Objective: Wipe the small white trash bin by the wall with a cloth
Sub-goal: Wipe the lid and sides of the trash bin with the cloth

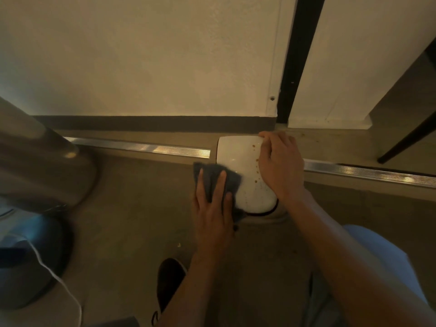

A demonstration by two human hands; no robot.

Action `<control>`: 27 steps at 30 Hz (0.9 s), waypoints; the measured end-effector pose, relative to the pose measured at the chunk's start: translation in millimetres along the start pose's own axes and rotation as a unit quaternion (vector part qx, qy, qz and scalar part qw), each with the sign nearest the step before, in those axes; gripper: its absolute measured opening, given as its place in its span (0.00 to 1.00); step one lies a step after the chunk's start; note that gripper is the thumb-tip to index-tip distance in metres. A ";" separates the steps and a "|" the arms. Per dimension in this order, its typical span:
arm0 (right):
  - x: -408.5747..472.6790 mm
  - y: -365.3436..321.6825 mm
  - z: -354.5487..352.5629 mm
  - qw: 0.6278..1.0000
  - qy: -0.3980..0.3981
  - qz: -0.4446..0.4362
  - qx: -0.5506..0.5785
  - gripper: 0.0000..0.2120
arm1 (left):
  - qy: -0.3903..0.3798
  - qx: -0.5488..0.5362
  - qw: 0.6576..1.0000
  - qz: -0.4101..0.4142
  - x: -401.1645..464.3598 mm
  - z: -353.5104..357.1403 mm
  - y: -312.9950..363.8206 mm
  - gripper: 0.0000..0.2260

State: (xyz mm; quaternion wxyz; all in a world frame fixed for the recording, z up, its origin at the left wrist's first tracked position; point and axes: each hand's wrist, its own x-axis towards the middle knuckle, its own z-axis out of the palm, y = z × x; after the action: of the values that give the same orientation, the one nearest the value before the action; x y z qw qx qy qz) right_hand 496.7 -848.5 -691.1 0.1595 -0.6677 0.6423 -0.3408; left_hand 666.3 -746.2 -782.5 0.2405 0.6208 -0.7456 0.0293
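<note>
The white bin (245,175) is sitting on the floor (132,208) by the wall (153,62), between both hands. The left hand (212,204) is pressing a dark cloth (215,178) flat against the bin's left edge, fingers straight. The right hand (280,166) is gripping the right rim, fingers curled over it. Brown spots are dotting the glossy, rounded lid; a ribbed metal strip (141,146) is running along the concrete-looking floor.

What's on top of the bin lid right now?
Brown spots dot the bin lid. The left hand presses the grey cloth flat on its left edge; the right hand grips its right side. Lid beneath both is hidden.
</note>
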 end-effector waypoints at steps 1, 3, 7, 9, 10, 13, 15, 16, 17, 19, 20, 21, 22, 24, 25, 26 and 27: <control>-0.1 0.1 -0.3 1.000 -0.001 0.000 -0.001 0.17 | 0.009 0.021 0.999 0.022 16.2 -5.3 -0.2 0.31; 0.1 0.6 -0.5 1.000 -0.008 0.002 -0.002 0.16 | 0.024 0.005 1.000 -0.004 38.3 -11.2 5.3 0.29; 1.3 0.2 -1.7 1.000 -0.013 0.005 -0.002 0.16 | 0.019 -0.027 0.999 0.029 7.0 -21.7 18.1 0.23; 1.2 -1.3 -2.5 1.000 -0.008 0.002 0.003 0.16 | 0.005 -0.029 0.997 0.072 -9.7 -25.2 4.4 0.21; 1.2 -1.8 -3.0 1.000 -0.008 0.002 0.004 0.16 | 0.003 -0.028 0.997 0.078 -9.1 -27.0 -3.7 0.20; 1.2 -1.9 -3.5 1.000 -0.015 0.000 0.001 0.15 | -0.022 -0.001 0.996 0.085 15.1 -24.0 -17.8 0.22; 2.2 -1.5 -3.0 1.000 -0.014 0.000 0.000 0.16 | -0.014 -0.017 0.997 0.072 22.1 -24.1 -5.5 0.21; 2.2 -1.2 -2.7 1.000 -0.013 0.000 0.002 0.16 | -0.008 -0.034 0.997 0.068 17.1 -27.2 1.5 0.19; 2.4 -1.2 -2.8 1.000 -0.012 0.001 0.004 0.17 | -0.009 -0.046 0.996 0.077 9.3 -31.1 4.3 0.18; 2.1 -1.4 -2.5 1.000 -0.008 0.000 0.006 0.17 | -0.026 -0.048 0.991 0.122 -6.9 -39.7 -3.2 0.18; 1.9 -1.6 -2.2 1.000 -0.006 -0.003 0.006 0.17 | -0.029 -0.047 0.990 0.130 -9.9 -41.9 -10.4 0.17; 2.0 -1.6 -1.9 1.000 -0.004 -0.006 0.006 0.18 | -0.027 -0.047 0.990 0.127 -8.1 -43.4 -15.3 0.17; 2.1 -1.5 -1.9 1.000 -0.002 -0.008 0.006 0.19 | -0.018 -0.047 0.992 0.118 -2.6 -44.8 -16.0 0.17; 1.8 -1.2 -1.6 1.000 0.002 -0.010 0.005 0.21 | -0.004 -0.047 0.994 0.101 10.4 -42.4 -7.3 0.17; 2.1 -0.9 -1.1 1.000 0.003 -0.009 0.004 0.21 | -0.002 -0.046 0.993 0.105 13.9 -39.7 -0.8 0.17; 2.2 -0.3 -0.9 1.000 0.004 -0.009 0.004 0.21 | -0.006 -0.040 0.992 0.118 13.3 -37.3 4.1 0.18; 2.1 0.2 -0.6 1.000 0.004 -0.009 0.005 0.21 | -0.015 -0.033 0.990 0.134 9.3 -36.0 5.2 0.19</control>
State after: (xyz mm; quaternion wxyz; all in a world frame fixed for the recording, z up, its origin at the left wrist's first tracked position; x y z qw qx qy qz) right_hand 496.1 -850.4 -690.3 0.1571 -0.6714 0.6352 -0.3480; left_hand 672.0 -741.2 -745.7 0.2438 0.5075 -0.8260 0.0274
